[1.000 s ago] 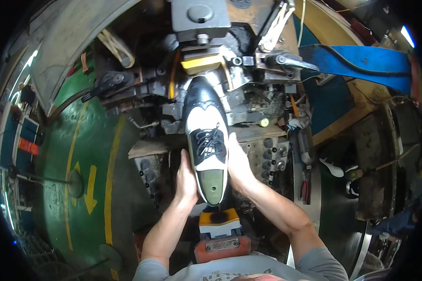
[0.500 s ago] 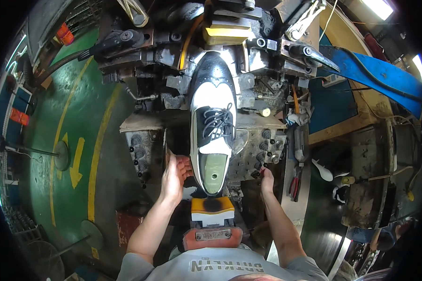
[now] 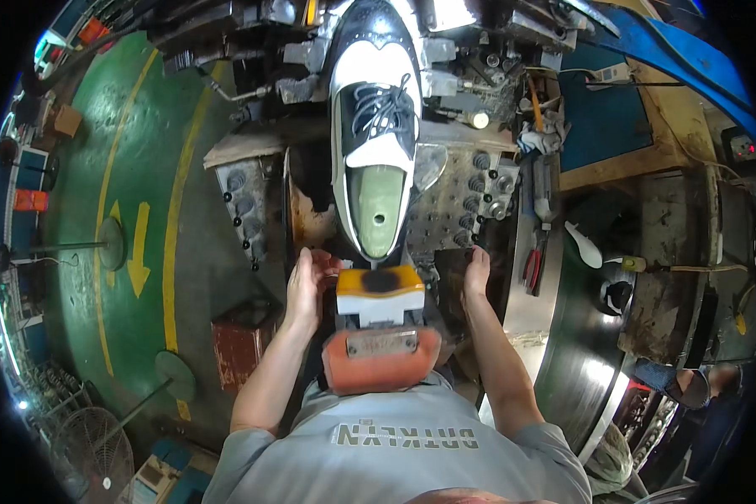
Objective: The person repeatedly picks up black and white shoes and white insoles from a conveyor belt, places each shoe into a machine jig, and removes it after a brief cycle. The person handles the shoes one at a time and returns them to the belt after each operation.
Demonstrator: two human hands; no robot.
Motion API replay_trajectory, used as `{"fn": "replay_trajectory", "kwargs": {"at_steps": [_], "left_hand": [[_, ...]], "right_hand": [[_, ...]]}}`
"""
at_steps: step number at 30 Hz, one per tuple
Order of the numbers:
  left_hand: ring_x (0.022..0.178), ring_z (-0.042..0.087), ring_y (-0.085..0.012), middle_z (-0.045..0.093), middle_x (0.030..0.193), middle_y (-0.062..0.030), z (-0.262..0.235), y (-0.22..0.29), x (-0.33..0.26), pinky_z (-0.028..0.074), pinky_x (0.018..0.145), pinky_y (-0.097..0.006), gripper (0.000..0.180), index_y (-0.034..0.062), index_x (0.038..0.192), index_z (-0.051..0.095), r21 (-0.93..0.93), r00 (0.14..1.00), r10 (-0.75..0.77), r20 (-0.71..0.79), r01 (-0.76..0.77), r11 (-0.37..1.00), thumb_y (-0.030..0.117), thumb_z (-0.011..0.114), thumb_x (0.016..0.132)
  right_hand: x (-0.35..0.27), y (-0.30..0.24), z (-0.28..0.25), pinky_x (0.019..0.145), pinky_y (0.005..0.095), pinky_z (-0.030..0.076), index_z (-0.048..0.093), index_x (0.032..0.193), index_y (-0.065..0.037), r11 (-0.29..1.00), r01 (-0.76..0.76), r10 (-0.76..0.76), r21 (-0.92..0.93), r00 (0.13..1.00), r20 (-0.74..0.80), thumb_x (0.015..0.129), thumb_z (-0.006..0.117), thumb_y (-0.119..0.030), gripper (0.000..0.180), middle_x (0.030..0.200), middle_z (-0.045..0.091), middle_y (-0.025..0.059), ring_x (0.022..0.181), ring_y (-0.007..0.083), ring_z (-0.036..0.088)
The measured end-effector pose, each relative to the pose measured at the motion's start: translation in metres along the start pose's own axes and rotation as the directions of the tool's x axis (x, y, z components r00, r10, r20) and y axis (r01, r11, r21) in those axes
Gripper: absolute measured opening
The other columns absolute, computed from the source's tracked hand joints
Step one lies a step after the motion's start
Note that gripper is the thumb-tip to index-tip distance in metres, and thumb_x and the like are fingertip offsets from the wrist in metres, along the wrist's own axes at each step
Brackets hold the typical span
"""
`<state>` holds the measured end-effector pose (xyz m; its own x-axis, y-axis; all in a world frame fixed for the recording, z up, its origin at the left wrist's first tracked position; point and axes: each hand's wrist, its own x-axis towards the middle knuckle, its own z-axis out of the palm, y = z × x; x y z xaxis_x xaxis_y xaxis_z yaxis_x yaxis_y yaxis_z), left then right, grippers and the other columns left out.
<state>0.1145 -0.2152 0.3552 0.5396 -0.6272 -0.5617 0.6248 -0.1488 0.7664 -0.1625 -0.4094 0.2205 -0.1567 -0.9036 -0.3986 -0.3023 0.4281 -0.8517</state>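
A black and white wingtip shoe [image 3: 374, 88] with black laces sits toe-away in a machine, a green shoe last [image 3: 375, 210] filling its heel opening. Just left of the heel end, below it, is my left hand [image 3: 307, 281], its fingers loosely stretched and apart with nothing seen in them. My right hand [image 3: 476, 273] is at the lower edge of the right control panel [image 3: 454, 197], close to its knobs. Its thumb side shows; the other fingers are hidden. Between my hands stands a yellow-topped heel pad [image 3: 380, 282] on a white block, right behind the shoe's heel.
An orange-red machine block [image 3: 382, 361] lies close to my body. A left control panel [image 3: 244, 206] carries several knobs. Red-handled pliers [image 3: 531, 270] rest on a tool ledge at right. A rusty red box [image 3: 242, 344] stands at lower left, beside the green floor [image 3: 143, 118].
The whole view has tilted, so the shoe and machine appear higher. My left hand has drawn back from the shoe's side toward the heel pad. My right hand sits lower on the panel.
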Motion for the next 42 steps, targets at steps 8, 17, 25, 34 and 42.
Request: {"fn": "replay_trajectory", "kwargs": {"at_steps": [8,17,25,34,42], "left_hand": [[0.085,0.059,-0.0127,0.064,0.091,-0.0050,-0.008,-0.010,-0.013,0.047,0.074,-0.030,0.044,0.0024,0.102,0.060,-0.157,0.992,-0.118,0.050,0.125,0.980,0.042,0.042,0.102],[0.074,0.056,-0.0112,0.060,0.081,-0.0047,0.028,0.012,-0.023,0.046,0.070,-0.027,0.037,0.0011,0.093,0.059,-0.291,0.994,-0.107,0.038,0.113,0.950,0.033,0.044,0.101],[0.074,0.058,-0.0116,0.063,0.083,-0.0049,0.009,0.027,-0.017,0.045,0.069,-0.027,0.040,0.0019,0.095,0.061,0.024,0.953,0.299,-0.055,-0.298,0.954,0.036,0.041,0.104],[0.082,0.061,-0.0161,0.062,0.089,-0.0082,0.054,0.099,-0.072,0.049,0.075,-0.029,0.025,-0.0007,0.098,0.060,0.066,0.734,0.674,-0.084,-0.671,0.738,0.022,0.051,0.100],[0.100,0.061,-0.0142,0.066,0.110,-0.0090,0.134,0.142,-0.086,0.047,0.088,-0.027,0.029,0.0012,0.119,0.063,0.349,0.596,0.802,0.025,-0.757,0.552,0.013,0.062,0.093]], "right_hand": [[-0.018,0.078,-0.026,0.092,0.0370,0.043,0.058,0.116,0.000,0.877,0.285,-0.243,-0.387,0.958,0.155,0.098,0.041,-0.030,0.039,0.114,0.059,0.0157,0.106,0.0286,0.056],[-0.050,0.178,-0.038,0.089,0.0343,0.045,0.058,0.116,-0.001,0.969,-0.124,0.048,0.215,0.943,0.329,0.099,0.044,-0.028,0.034,0.106,0.062,0.0188,0.101,0.0275,0.059],[-0.124,0.059,-0.047,0.068,0.0304,0.050,0.057,0.114,0.000,0.985,0.067,0.017,-0.158,0.879,0.476,0.099,0.048,-0.027,0.032,0.086,0.064,0.0091,0.074,0.0155,0.061],[-0.137,0.072,-0.105,0.070,0.0285,0.049,0.062,0.101,0.001,0.973,0.133,0.022,-0.188,0.761,0.649,0.097,0.051,-0.027,0.030,0.084,0.063,0.0065,0.075,0.0127,0.060],[-0.143,0.082,-0.186,0.079,0.0324,0.052,0.063,0.103,0.001,0.971,0.197,-0.080,-0.135,0.801,0.593,0.094,0.059,-0.021,0.024,0.094,0.068,0.0170,0.090,0.0220,0.068]]}}
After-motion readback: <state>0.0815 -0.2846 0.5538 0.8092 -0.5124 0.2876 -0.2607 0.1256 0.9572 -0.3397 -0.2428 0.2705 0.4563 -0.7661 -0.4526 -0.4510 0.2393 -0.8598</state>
